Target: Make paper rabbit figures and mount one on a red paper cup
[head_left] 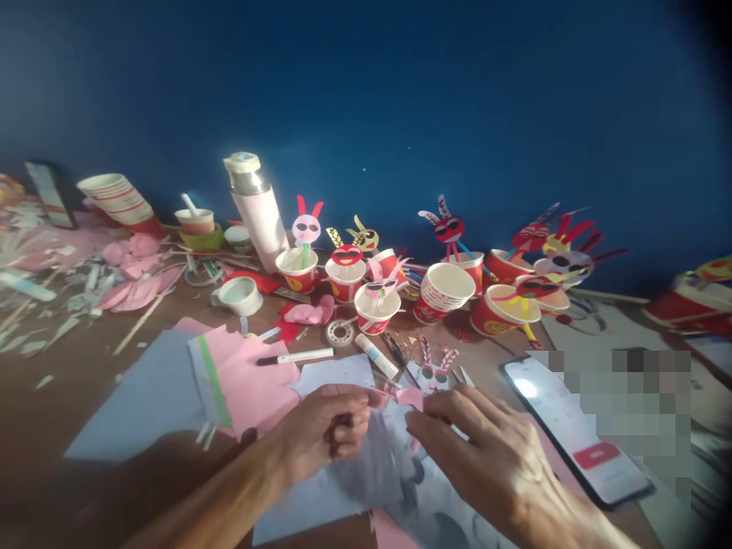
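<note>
Over the sheets of paper, my left hand (337, 427) is closed, its thumb and forefinger pinched at the edge of a small pink paper piece (409, 396). Opposite it, my right hand (492, 450) has its fingers closed on the same piece; the fingertips partly hide it. Below both hands lie a grey-white sheet (354, 484) and a patterned sheet. Just beyond them is a white paper rabbit face (433, 377) with dark glasses and patterned ears. A glue stick (377, 357), a black pen (396, 349) and a capped marker (306, 356) lie nearby.
Paper cups (447, 284) with paper rabbit heads line the wall. At the left stand a tall bottle (260, 217), a white mug (240, 296) and stacked cups (117, 200). Pink paper (252, 374) and scraps lie there. A lit phone (577, 435) rests at the right.
</note>
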A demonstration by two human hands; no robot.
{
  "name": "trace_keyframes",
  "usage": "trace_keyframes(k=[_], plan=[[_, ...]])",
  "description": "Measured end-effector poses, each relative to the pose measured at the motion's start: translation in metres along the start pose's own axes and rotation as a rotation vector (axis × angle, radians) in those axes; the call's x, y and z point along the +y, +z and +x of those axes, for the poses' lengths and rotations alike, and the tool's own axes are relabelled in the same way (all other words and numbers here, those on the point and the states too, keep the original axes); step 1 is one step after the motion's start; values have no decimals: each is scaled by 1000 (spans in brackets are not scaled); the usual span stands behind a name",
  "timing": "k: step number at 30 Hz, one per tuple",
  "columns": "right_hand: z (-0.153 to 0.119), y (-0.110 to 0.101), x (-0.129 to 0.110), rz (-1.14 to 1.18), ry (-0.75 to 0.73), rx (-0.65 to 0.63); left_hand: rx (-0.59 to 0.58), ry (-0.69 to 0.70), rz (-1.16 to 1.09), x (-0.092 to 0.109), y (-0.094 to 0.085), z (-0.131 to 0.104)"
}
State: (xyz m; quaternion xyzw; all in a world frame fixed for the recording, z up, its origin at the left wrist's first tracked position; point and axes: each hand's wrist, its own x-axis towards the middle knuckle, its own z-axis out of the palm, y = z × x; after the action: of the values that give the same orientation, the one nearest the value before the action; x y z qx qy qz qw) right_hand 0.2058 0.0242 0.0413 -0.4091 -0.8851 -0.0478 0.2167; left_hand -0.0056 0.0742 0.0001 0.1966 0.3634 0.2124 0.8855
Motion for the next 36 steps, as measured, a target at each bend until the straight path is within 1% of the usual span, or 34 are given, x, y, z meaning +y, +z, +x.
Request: trace_keyframes(k=[4, 9, 13, 16, 19, 23, 25, 27, 30, 32, 34, 36], plan=[[9, 12, 3, 53, -20, -16, -5, 5, 15, -2, -2, 1], [15, 19, 3, 83, -24, -50, -9, -10, 34, -6, -4, 2], [13, 26, 2, 99, -24, -44, 7, 5, 62, -8, -5, 2], [9, 30, 2, 144, -3, -64, 16, 16, 77, -9, -4, 2], [6, 32, 1, 157, -2, -76, 9, 5, 77, -9, -4, 2], [6, 31, -1, 143, 1, -68, -13, 34, 112, -10, -3, 3], [7, 30, -4, 186, 24, -70, -12, 49, 160, -11, -3, 3], [8, 28, -6, 259, 55, -48, -3, 84, 265, -12, -3, 2], [9, 24, -9, 386, 111, 12, 69, 189, 513, -11, -3, 0], [8, 21, -8, 457, 161, 33, 120, 233, 635, -8, -3, -2], [6, 20, -5, 499, 221, 36, 154, 256, 676, -3, -4, -6], [3, 21, 0, 500, 286, 31, 196, 288, 671, 4, -4, -9]])
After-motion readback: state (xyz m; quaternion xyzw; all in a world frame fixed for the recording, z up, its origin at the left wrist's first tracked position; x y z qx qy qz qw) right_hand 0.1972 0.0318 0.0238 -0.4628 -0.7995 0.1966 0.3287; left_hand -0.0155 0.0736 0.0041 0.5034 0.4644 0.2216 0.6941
